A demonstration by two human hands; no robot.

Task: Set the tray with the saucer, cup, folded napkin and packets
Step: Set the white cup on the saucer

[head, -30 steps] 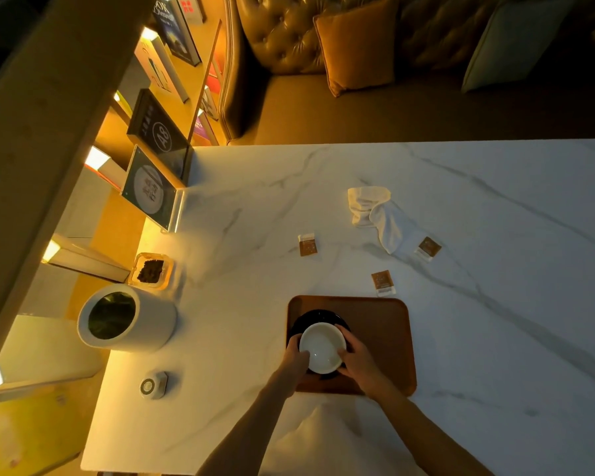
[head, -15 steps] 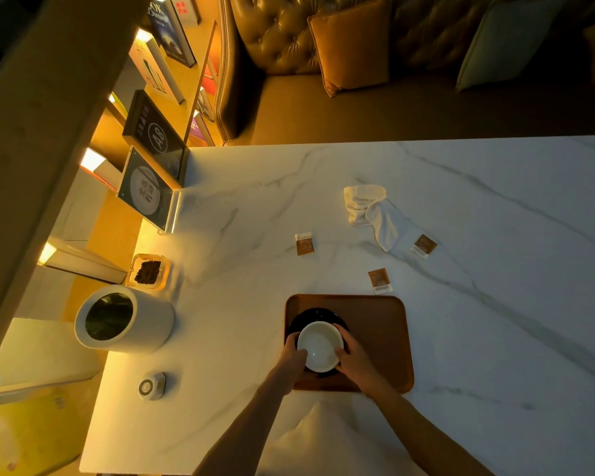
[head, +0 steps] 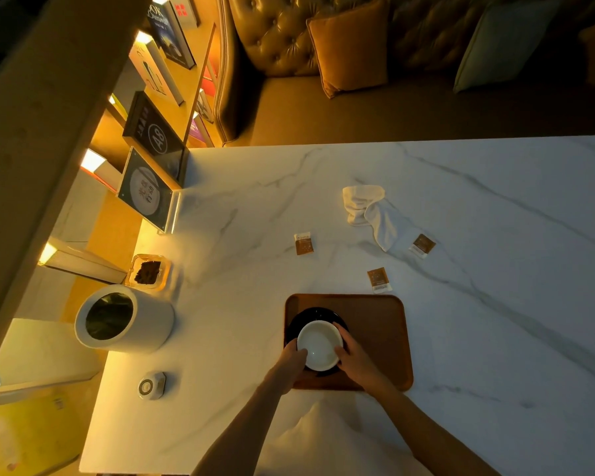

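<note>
A brown tray (head: 382, 324) lies on the marble table near me. On its left half sits a black saucer (head: 304, 319) with a white cup (head: 319, 345) on it. My left hand (head: 291, 360) grips the cup's left side and my right hand (head: 356, 360) grips its right side. A crumpled white napkin (head: 371, 211) lies farther back on the table. Three brown packets lie loose: one (head: 303, 243) left of the napkin, one (head: 423, 245) at its right end, one (head: 378, 279) just behind the tray.
A white cylindrical bin (head: 124, 319) stands at the left, with a small glass dish of dark bits (head: 147, 271) behind it and a round puck-like device (head: 151, 385) in front. An acrylic sign stand (head: 148, 192) sits at the table's back left corner. A sofa with cushions lies beyond the far edge.
Both hands stay on the cup over the saucer; they and the cup have barely shifted. The view has only drifted slightly.
</note>
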